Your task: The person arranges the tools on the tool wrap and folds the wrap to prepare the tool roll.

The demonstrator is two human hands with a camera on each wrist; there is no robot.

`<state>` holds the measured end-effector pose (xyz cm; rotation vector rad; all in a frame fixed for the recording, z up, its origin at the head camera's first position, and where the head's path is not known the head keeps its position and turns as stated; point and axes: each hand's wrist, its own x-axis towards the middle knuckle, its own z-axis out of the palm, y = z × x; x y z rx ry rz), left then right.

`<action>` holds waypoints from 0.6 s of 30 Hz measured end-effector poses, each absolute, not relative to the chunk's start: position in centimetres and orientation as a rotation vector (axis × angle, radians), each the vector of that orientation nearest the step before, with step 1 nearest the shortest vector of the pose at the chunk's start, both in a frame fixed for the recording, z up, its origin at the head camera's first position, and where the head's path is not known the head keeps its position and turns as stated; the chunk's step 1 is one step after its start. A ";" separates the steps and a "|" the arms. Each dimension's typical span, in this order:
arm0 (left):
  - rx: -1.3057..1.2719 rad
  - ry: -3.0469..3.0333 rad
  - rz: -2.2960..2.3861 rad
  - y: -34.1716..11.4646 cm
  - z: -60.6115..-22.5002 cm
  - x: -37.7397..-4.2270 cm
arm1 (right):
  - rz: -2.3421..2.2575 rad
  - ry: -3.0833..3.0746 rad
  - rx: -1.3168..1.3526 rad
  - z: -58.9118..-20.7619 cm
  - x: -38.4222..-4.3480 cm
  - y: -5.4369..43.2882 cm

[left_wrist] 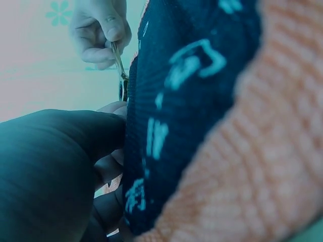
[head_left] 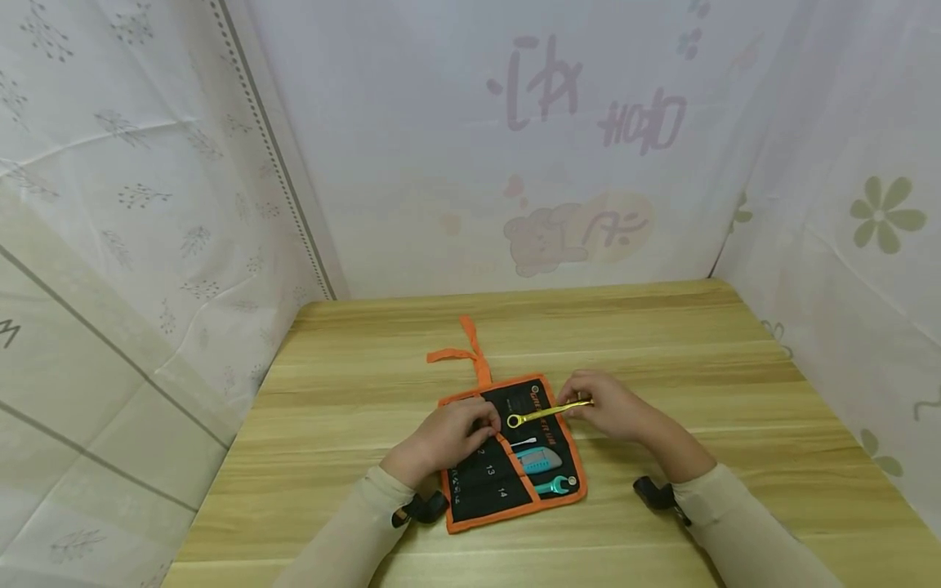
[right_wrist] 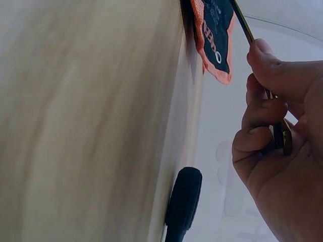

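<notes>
A black tool pouch (head_left: 507, 516) with orange trim lies unrolled on the table. My left hand (head_left: 456, 433) pinches the orange edge of its pocket at the upper end. In my right hand (head_left: 606, 406) is a gold combination wrench (head_left: 547, 413), gripped near one end. Its ring end points left, over the pouch and close to the left fingers. The right wrist view shows thumb and curled fingers around the wrench (right_wrist: 244, 24). A screwdriver blade (head_left: 524, 442), a teal utility knife (head_left: 540, 461) and a green open-end wrench (head_left: 555, 485) stick out of the pockets.
Two orange tie straps (head_left: 470, 351) stretch from the pouch's far edge across the wooden table (head_left: 353, 392). Printed cloth curtains (head_left: 441, 147) hang behind the table and along both sides. A black wrist-camera mount (head_left: 654, 494) sits on the right wrist.
</notes>
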<state>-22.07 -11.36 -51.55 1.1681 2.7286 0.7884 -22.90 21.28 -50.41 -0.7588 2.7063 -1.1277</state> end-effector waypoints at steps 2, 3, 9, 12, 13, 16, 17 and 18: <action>1.168 2.729 0.791 -11.3 -51.6 -22.1 | -1.123 2.697 -0.782 -50.5 -23.0 21.1; 1.170 2.728 0.792 -11.3 -51.6 -22.1 | -1.122 2.691 -0.790 -50.5 -23.0 21.0; 1.199 2.733 0.783 -11.3 -51.5 -22.0 | -1.097 2.662 -0.848 -50.4 -23.2 20.4; 1.217 2.738 0.775 -11.3 -51.5 -22.0 | -1.090 2.652 -0.846 -50.4 -23.2 20.1; 1.220 2.741 0.773 -11.3 -51.5 -22.0 | -1.091 2.645 -0.843 -50.4 -23.2 20.1; 1.233 2.751 0.761 -11.3 -51.6 -22.0 | -1.092 2.625 -0.836 -50.4 -23.3 19.8; 1.238 2.755 0.755 -11.3 -51.6 -22.0 | -1.093 2.618 -0.833 -50.4 -23.4 19.7; 1.243 2.758 0.751 -11.3 -51.6 -22.0 | -1.088 2.617 -0.832 -50.5 -23.4 19.6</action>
